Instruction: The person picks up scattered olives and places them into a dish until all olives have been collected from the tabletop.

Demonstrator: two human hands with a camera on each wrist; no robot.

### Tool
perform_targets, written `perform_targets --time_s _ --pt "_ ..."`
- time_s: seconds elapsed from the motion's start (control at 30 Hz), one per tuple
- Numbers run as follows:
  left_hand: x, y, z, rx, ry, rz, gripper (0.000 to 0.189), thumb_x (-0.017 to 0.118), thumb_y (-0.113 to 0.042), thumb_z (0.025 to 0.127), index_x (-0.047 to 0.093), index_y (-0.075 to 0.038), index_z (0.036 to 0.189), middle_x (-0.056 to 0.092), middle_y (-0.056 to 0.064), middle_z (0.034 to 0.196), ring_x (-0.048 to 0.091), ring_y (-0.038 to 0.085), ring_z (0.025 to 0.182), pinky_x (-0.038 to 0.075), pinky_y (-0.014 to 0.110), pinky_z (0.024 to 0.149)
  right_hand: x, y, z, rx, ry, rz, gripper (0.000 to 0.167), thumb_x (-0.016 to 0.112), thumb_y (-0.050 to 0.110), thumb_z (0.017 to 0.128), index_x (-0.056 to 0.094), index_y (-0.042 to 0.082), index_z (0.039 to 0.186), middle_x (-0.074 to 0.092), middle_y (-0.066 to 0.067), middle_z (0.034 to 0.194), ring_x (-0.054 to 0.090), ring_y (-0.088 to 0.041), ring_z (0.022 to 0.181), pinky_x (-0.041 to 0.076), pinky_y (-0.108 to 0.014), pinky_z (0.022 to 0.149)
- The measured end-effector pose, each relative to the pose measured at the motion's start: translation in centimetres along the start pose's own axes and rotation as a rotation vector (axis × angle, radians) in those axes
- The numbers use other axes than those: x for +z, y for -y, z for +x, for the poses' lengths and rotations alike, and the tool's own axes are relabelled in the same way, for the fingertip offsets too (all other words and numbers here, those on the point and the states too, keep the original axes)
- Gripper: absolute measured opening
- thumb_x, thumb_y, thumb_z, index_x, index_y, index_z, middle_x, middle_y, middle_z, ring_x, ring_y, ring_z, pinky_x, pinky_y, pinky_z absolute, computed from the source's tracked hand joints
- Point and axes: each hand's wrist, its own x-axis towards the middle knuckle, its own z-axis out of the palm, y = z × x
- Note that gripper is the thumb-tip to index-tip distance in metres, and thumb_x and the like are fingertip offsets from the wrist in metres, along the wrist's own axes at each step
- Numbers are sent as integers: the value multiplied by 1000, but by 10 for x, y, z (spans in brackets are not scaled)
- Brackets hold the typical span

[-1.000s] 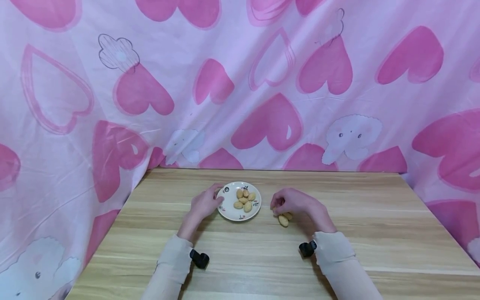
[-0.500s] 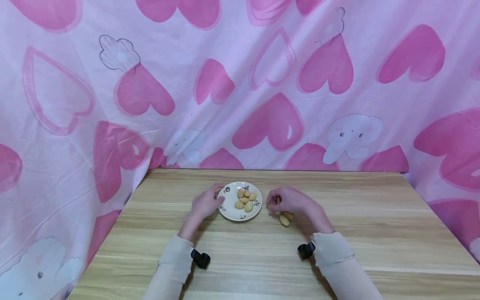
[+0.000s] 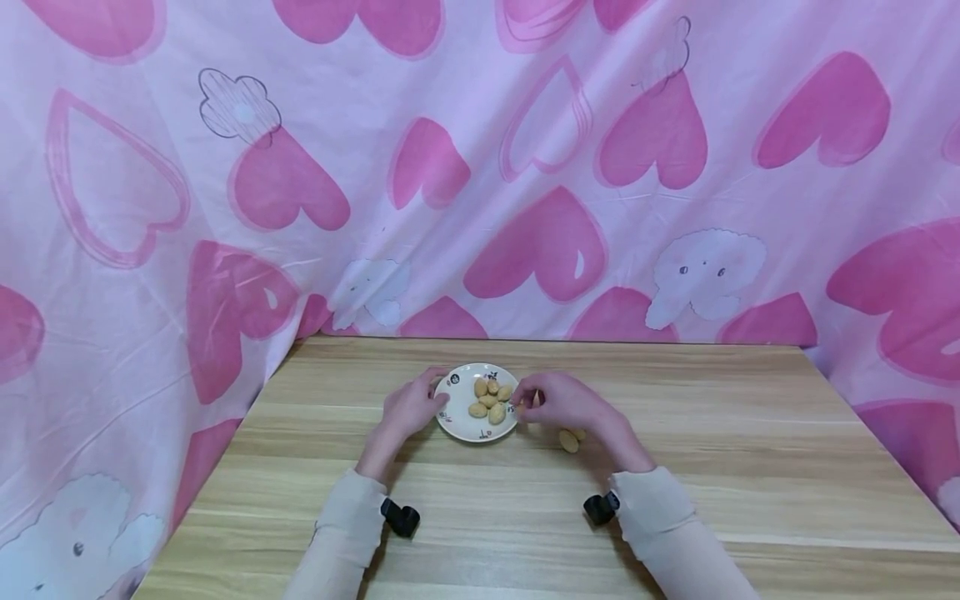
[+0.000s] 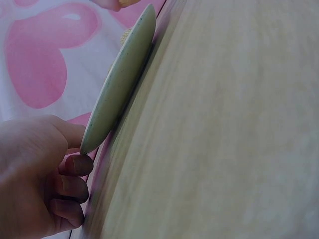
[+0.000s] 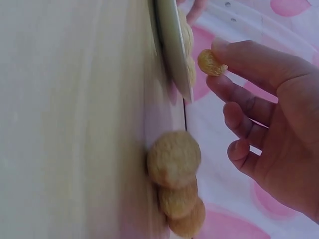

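Note:
My left hand (image 3: 408, 407) grips the left rim of a small white patterned plate (image 3: 459, 414), thumb on top. In the left wrist view the other fingers curl by the plate's edge. Several tan, rough-shelled oval nuts (image 3: 487, 401) lie grouped on the plate. My right hand (image 3: 564, 402) is at the plate's right rim and pinches one nut (image 5: 209, 62) between thumb and forefinger, raised above the tabletop. Its remaining fingers are loosely bent. More loose nuts (image 5: 173, 159) sit on the table below that hand, partly hidden by it in the head view.
The wood-grain table (image 3: 495, 508) spreads out in front and to both sides. Pink heart-patterned cloth (image 3: 525, 242) hangs along its back edge and left side. Black wrist cameras (image 3: 401, 518) are strapped over both sleeves.
My right hand has moved left, from the loose nuts to the plate's right rim, carrying one nut. My left hand and the plate stay put.

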Motion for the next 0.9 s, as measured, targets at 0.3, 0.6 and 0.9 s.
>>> perform_targets --time_s 0.3,0.6,0.9 --pt "1 0 0 -1 -1 5 49 64 -31 93 54 -24 140 61 -2 78 52 15 65 37 31 63 12 14 7 -16 -30 19 16 78 22 86 75 17 101 66 13 82 59 -10 79 48 -27 72" --pt "2 1 2 6 -10 17 48 63 -31 93 54 -24 140 62 -2 78 52 15 65 38 32 64 26 26 19 -48 -24 36 17 79 18 83 74 16 100 68 10 90 59 -11 82 49 -27 74" --pt "2 2 2 14 -32 32 47 64 -31 92 55 -25 138 62 -3 78 53 14 66 38 32 64 40 32 26 -128 35 -54 15 77 19 87 75 15 101 66 7 91 60 -9 85 50 -26 80"
